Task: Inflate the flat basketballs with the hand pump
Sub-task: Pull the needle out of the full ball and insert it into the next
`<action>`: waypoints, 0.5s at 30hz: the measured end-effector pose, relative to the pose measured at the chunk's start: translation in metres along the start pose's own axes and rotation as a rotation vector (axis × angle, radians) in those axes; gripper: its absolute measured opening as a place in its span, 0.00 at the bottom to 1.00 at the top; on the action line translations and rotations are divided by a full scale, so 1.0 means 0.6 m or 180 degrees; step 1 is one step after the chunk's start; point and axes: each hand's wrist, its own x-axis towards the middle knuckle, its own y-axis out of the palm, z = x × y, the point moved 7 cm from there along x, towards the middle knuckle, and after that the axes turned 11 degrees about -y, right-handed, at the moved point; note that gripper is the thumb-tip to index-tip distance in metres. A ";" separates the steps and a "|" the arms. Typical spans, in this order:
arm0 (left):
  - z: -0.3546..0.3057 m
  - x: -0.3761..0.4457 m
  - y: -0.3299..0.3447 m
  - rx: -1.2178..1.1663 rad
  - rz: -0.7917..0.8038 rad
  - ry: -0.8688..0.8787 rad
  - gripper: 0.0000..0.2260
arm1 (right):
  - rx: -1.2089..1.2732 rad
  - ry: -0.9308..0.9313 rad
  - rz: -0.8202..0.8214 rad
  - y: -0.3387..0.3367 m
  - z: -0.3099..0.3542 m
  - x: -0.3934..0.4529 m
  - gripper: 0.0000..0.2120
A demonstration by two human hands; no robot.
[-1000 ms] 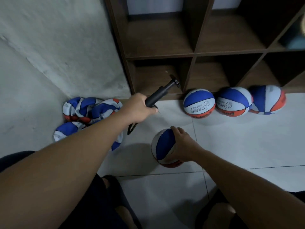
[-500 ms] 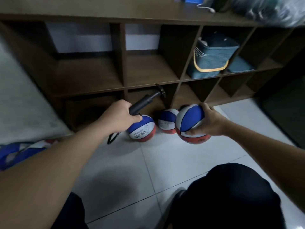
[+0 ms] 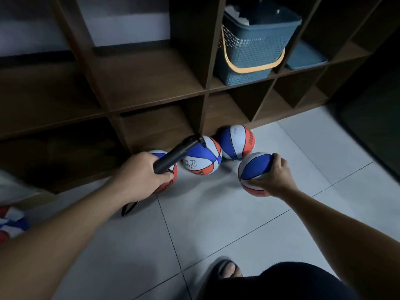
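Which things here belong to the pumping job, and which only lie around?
For the job:
- hand pump, gripped by the left hand
- inflated ball, held by the right hand
- three round balls along the shelf foot
- flat balls at the left edge

Just lying about:
- blue basket
- wooden shelf

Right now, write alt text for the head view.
The right hand holds an inflated basketball just above the tiled floor, beside three balls lined against a wooden shelf. The left hand grips a black hand pump.
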 end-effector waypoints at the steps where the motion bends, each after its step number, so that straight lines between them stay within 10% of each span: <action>1: 0.007 0.005 0.009 0.0068 0.0040 -0.0044 0.22 | 0.0000 -0.0037 0.0060 0.018 -0.012 0.006 0.57; 15: 0.047 -0.011 0.005 0.0262 0.0121 -0.0246 0.20 | -0.0460 -0.0431 0.0283 0.024 -0.013 0.034 0.51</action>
